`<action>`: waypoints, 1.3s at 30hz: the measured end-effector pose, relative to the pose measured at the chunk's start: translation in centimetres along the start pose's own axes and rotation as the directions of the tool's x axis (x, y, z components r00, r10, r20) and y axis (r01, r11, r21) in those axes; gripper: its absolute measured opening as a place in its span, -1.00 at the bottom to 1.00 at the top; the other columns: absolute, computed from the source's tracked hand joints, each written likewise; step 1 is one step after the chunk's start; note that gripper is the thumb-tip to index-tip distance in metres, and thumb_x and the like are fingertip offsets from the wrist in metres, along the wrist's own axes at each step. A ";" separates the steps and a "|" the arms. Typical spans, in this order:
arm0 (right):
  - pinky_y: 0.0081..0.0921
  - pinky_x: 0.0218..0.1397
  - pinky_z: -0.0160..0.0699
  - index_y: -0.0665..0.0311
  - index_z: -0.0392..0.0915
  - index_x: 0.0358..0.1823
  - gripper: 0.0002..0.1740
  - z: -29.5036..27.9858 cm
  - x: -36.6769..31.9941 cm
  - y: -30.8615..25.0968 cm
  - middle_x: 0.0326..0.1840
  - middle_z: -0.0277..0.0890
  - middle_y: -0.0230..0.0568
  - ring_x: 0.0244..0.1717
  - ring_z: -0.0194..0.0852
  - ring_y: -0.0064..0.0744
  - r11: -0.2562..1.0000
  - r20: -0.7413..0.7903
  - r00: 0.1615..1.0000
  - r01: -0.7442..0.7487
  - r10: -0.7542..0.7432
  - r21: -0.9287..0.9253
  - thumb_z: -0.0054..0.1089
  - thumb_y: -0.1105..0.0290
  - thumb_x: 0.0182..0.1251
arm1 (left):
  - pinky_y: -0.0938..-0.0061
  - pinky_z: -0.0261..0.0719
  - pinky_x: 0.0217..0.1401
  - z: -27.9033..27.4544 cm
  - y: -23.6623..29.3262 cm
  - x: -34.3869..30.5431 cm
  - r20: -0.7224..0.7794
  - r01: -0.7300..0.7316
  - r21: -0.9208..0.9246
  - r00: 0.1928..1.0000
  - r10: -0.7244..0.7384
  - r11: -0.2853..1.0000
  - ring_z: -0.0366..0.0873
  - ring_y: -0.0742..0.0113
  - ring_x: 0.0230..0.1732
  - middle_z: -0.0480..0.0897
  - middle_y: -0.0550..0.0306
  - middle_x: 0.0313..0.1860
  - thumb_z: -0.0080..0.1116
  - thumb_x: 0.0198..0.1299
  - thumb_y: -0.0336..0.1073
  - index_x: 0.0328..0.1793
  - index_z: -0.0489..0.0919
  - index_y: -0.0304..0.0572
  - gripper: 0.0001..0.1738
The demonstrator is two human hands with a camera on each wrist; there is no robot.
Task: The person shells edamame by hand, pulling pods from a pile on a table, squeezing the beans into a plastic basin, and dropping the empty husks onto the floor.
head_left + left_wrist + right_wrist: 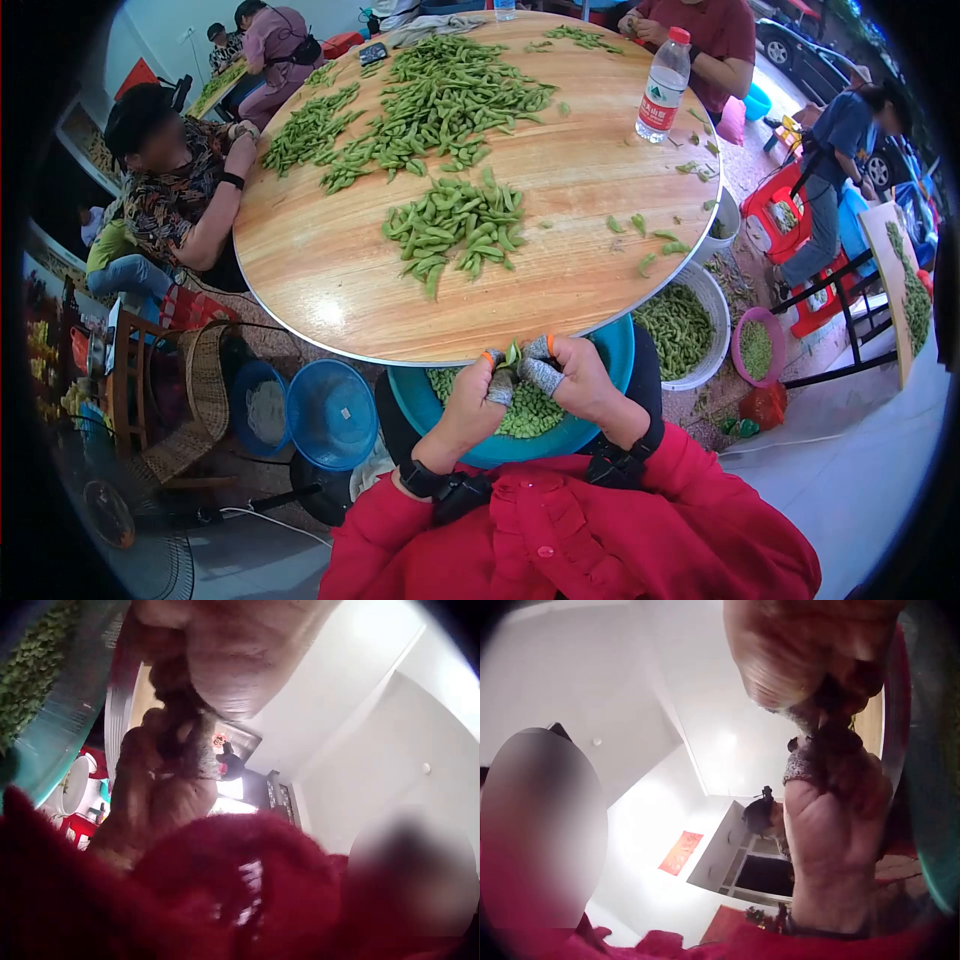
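Note:
Over a teal basin of shelled green beans, both hands meet at the table's near edge. A green edamame pod sits between their fingertips. My left hand pinches it with curled fingers, and my right hand grips it from the other side. Grey coverings with orange bands wrap the thumbs and some fingers. In the left wrist view, the left palm fills the top; the right wrist view has the right palm there. The pod is hidden by fingers in both wrist views.
On the round wooden table lie a near pile of edamame pods, a larger pile and a water bottle. A white tub of pods stands right, blue basins left. Other people sit around the table.

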State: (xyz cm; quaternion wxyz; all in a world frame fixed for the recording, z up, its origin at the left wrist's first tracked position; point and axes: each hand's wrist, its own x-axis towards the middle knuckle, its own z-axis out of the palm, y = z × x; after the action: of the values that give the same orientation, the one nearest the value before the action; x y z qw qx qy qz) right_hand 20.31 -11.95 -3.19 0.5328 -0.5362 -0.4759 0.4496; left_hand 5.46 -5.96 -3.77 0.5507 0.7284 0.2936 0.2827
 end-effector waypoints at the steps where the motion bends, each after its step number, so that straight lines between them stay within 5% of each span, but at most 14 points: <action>1: -0.61 -0.41 0.35 0.39 0.46 -0.44 -0.93 -0.2 -0.1 -0.1 -0.57 0.45 -0.32 -0.48 0.27 -0.69 0.998 -0.012 1.000 -0.010 0.009 -0.061 0.07 0.52 0.09 | 0.55 0.36 -0.29 0.1 0.1 0.0 0.019 -0.027 -0.002 0.999 0.027 1.000 0.38 0.40 -0.39 0.47 -0.02 -0.42 -0.12 -0.01 -0.51 -0.16 0.39 -0.34 -0.77; 4: -0.56 -0.46 0.34 0.39 0.46 -0.46 -0.94 -0.5 -0.1 -0.9 -0.61 0.42 -0.18 -0.55 0.31 -0.58 0.985 -0.054 0.997 0.046 -0.056 -0.169 0.07 0.54 0.03 | 0.59 0.34 -0.23 -1.3 -1.2 -0.3 0.182 0.007 0.232 0.982 -0.051 0.973 0.39 0.47 -0.30 0.48 0.04 -0.34 -0.02 0.04 -0.45 -0.14 0.37 -0.32 -0.78; 7: -0.51 -0.48 0.33 0.39 0.46 -0.43 -0.92 -0.8 -0.1 -1.7 -0.60 0.41 -0.07 -0.58 0.35 -0.40 0.955 0.035 0.999 0.020 -0.011 -0.295 0.05 0.57 -0.02 | 0.63 0.36 -0.29 -2.0 0.0 0.0 0.176 0.317 -0.337 0.946 -0.272 0.886 0.40 0.54 -0.35 0.51 0.17 -0.36 0.09 0.08 -0.34 -0.17 0.41 -0.29 -0.77; 10: -0.46 -0.49 0.31 0.38 0.46 -0.41 -0.87 -0.6 0.2 -0.9 -0.59 0.40 -0.02 -0.59 0.35 -0.23 0.879 0.186 0.970 0.224 -0.158 -0.421 0.03 0.60 -0.07 | 0.66 0.37 -0.37 -1.7 -0.4 0.5 0.202 0.284 -0.055 0.942 -0.268 0.957 0.39 0.60 -0.42 0.50 0.28 -0.39 0.13 0.10 -0.29 -0.20 0.44 -0.27 -0.77; 13: -0.50 -0.54 0.24 0.39 0.45 -0.40 -0.88 -1.6 0.7 -1.3 -0.65 0.33 -0.12 -0.61 0.24 -0.49 0.944 0.255 0.967 0.105 -0.023 -0.314 0.03 0.59 -0.05 | 0.72 0.35 -0.47 -1.9 0.0 0.8 0.311 0.372 -0.343 0.912 -0.269 0.863 0.39 0.61 -0.50 0.52 0.29 -0.40 0.17 0.06 -0.34 -0.22 0.47 -0.23 -0.81; 15: -0.54 -0.57 0.20 0.40 0.45 -0.40 -0.89 -2.3 0.9 -1.0 -0.68 0.26 -0.21 -0.57 0.10 -0.64 0.976 0.314 0.947 -0.004 0.074 -0.218 0.04 0.57 -0.02 | 0.71 0.36 -0.45 -1.9 0.6 0.6 0.341 0.378 -0.356 0.904 -0.258 0.854 0.39 0.60 -0.50 0.52 0.27 -0.39 0.10 0.08 -0.41 -0.22 0.47 -0.25 -0.86; 18: -0.49 -0.56 0.22 0.40 0.45 -0.42 -0.90 -2.3 0.9 -0.9 -0.67 0.31 -0.12 -0.63 0.19 -0.51 0.962 0.304 0.948 -0.010 0.096 -0.273 0.05 0.56 -0.04 | 0.69 0.37 -0.43 -1.9 0.4 0.5 0.352 0.344 -0.338 0.909 -0.221 0.876 0.39 0.58 -0.49 0.51 0.27 -0.40 -0.03 0.09 -0.50 -0.20 0.47 -0.27 -0.86; 21: -0.43 -0.54 0.25 0.39 0.45 -0.44 -0.89 -1.8 0.9 -2.2 -0.63 0.37 0.00 -0.65 0.25 -0.30 0.858 0.318 0.946 0.220 -0.070 -0.464 0.07 0.53 -0.06 | 0.69 0.36 -0.43 -1.6 -0.2 0.1 0.327 0.322 -0.278 0.918 -0.226 0.905 0.38 0.58 -0.49 0.49 0.30 -0.40 -0.13 0.07 -0.56 -0.11 0.43 -0.26 -0.76; 24: -0.38 -0.49 0.28 0.39 0.44 -0.46 -0.88 -2.0 0.9 -1.8 -0.55 0.39 0.11 -0.61 0.27 -0.11 0.829 0.268 0.963 0.179 -0.037 -0.531 0.09 0.50 -0.08 | 0.71 0.33 -0.44 -0.8 -0.8 -0.2 0.298 0.270 -0.323 0.939 -0.174 0.907 0.36 0.58 -0.48 0.45 0.33 -0.39 -0.15 0.08 -0.56 0.00 0.35 -0.21 -0.68; 27: -0.46 -0.43 0.32 0.37 0.46 -0.41 -0.88 -3.1 0.9 -3.0 -0.55 0.43 0.01 -0.56 0.33 -0.31 0.861 0.235 0.961 -0.008 0.148 -0.509 0.10 0.51 -0.03 | 0.73 0.30 -0.44 -0.8 -0.7 -0.4 0.298 0.331 -0.400 0.929 -0.220 0.854 0.36 0.58 -0.46 0.43 0.33 -0.37 -0.13 0.09 -0.53 0.07 0.29 -0.13 -0.63; 29: -0.52 -0.38 0.35 0.36 0.48 -0.38 -0.89 -3.2 0.6 -2.3 -0.53 0.47 -0.11 -0.50 0.35 -0.45 0.952 0.175 0.979 -0.050 0.106 -0.301 0.09 0.53 0.02 | 0.74 0.28 -0.45 -0.6 0.1 0.0 0.279 0.400 -0.527 0.915 -0.292 0.750 0.38 0.59 -0.43 0.45 0.32 -0.37 -0.11 0.11 -0.48 0.08 0.28 -0.09 -0.64; 31: -0.61 -0.31 0.37 0.37 0.48 -0.29 -0.86 -3.3 0.5 -2.2 -0.46 0.49 -0.31 -0.38 0.33 -0.64 0.991 0.156 0.985 -0.053 0.072 -0.119 0.07 0.56 0.08 | 0.74 0.28 -0.46 0.0 0.1 -0.1 0.167 0.298 -0.501 0.954 -0.248 0.812 0.39 0.59 -0.43 0.46 0.32 -0.36 -0.11 0.12 -0.49 0.08 0.27 -0.09 -0.64; 34: -0.62 -0.29 0.38 0.40 0.45 -0.26 -0.83 -2.7 0.0 -2.1 -0.42 0.49 -0.31 -0.37 0.35 -0.63 0.976 0.201 0.968 -0.176 0.147 0.131 0.09 0.56 0.07 | 0.74 0.29 -0.46 0.5 -0.1 -0.3 0.067 0.188 -0.464 0.982 -0.178 0.865 0.39 0.58 -0.43 0.47 0.29 -0.34 -0.11 0.12 -0.49 0.08 0.26 -0.10 -0.63; 39: -0.55 -0.31 0.39 0.42 0.42 -0.28 -0.82 -2.0 -0.2 -1.6 -0.43 0.48 -0.15 -0.39 0.40 -0.51 0.992 0.208 0.977 -0.025 0.050 -0.122 0.11 0.53 0.05 | 0.68 0.38 -0.30 0.1 -0.4 -0.3 0.115 0.150 -0.317 0.986 -0.119 0.936 0.43 0.51 -0.33 0.47 0.22 -0.27 -0.04 -0.01 -0.56 0.03 0.27 -0.16 -0.58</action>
State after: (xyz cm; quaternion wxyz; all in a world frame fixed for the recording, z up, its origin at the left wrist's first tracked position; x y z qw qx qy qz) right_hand 22.22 -12.51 -1.51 0.4380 -0.5250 -0.5454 0.4849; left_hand 5.33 -6.14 -4.22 0.6944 0.6184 0.2661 0.2541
